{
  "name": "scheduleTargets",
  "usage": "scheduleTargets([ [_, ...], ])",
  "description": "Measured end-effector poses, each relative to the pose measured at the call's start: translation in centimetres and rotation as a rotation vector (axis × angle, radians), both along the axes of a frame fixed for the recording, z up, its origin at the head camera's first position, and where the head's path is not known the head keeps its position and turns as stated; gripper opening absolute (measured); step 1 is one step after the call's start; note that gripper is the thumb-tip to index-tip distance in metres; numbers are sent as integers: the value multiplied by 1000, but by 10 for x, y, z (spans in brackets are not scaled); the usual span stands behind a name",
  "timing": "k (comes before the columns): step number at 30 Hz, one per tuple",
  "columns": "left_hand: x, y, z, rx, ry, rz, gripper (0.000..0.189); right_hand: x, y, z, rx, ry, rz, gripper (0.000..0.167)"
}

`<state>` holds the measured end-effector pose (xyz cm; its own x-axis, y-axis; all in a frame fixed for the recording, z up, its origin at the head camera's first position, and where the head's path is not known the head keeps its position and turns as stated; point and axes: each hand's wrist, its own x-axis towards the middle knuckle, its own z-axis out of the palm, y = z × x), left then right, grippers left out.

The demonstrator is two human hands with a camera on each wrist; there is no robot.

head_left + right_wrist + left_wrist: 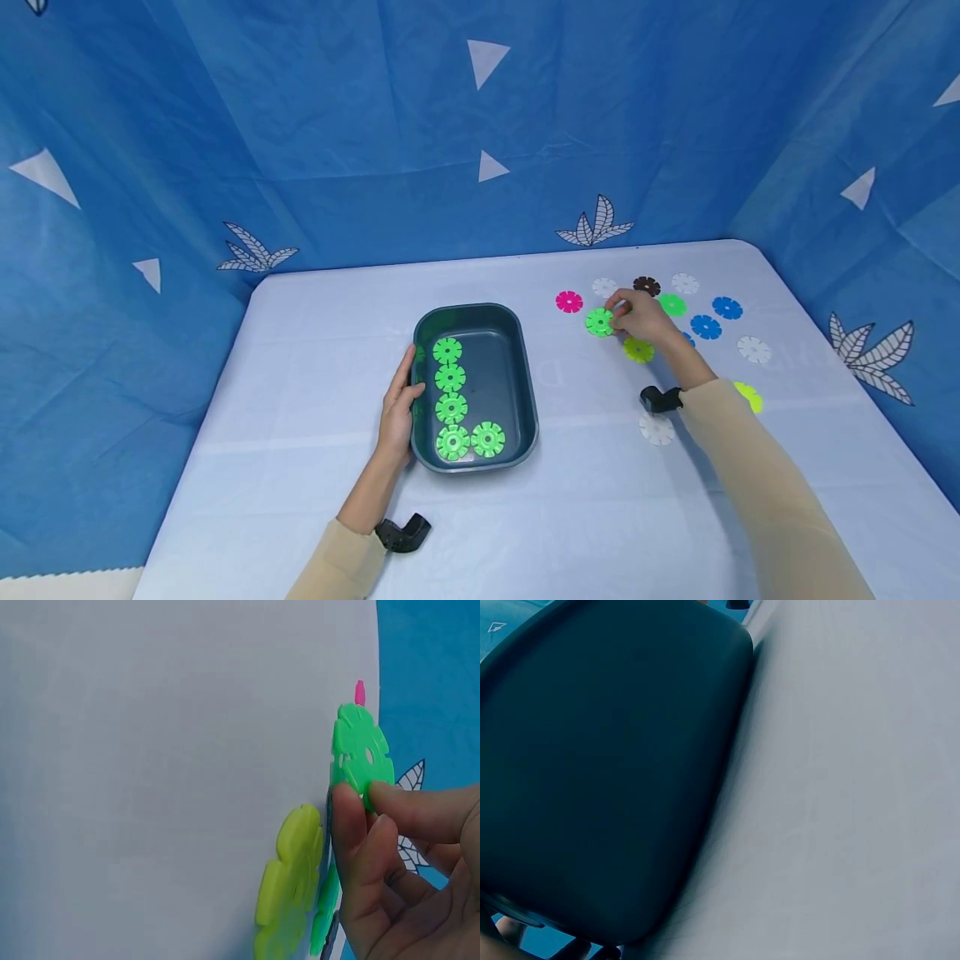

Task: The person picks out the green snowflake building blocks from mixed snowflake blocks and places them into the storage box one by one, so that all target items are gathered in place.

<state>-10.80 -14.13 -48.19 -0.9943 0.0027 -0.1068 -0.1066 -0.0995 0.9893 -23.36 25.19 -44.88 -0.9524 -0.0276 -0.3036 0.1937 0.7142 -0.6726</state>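
My right hand (pixel 641 317) pinches a green snowflake disc (pixel 600 322) by its edge, between thumb and fingertips. In the right wrist view the disc (pixel 361 750) stands upright, with a yellow-green disc (pixel 289 889) on the table below it. Holding the dark teal plastic tray (pixel 495 367) at its left side is my left hand (pixel 396 417), its thumb over the rim. Inside the tray, several green discs (pixel 451 377) line the left side, and one more green disc (pixel 488 439) lies beside the lowest. The tray wall (pixel 615 765) fills much of the left wrist view.
Around my right hand lie a pink disc (pixel 569 302), a brown disc (pixel 647 287), another green disc (pixel 672 305), several blue discs (pixel 706 327) and several white discs (pixel 753 350). A yellow disc (pixel 748 397) is partly under the right sleeve. A blue curtain (pixel 337 125) surrounds the white table (pixel 315 358).
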Motion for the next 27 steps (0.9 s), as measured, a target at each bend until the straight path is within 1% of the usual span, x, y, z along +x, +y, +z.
scheduleTargets([
  [3, 0, 0, 0, -5, 1, 0, 62, 2, 0, 2, -55, 4, 3, 24],
  [7, -1, 0, 0, -9, 3, -1, 61, 3, -1, 7, -90, 12, 8, 24],
  [12, -1, -1, 0, -14, 5, -2, 61, 5, -10, 21, -110, 44, 39, 25],
  [17, -2, -1, 0, -8, 7, 0, 61, 11, -32, 39, -181, 91, 128, 22],
  [22, -1, -1, 0, -2, 6, -2, 61, 16, -59, 53, -247, 95, 232, 19],
  [27, 0, -1, 1, 2, 7, -6, 62, 20, -87, 63, -281, 101, 346, 17],
])
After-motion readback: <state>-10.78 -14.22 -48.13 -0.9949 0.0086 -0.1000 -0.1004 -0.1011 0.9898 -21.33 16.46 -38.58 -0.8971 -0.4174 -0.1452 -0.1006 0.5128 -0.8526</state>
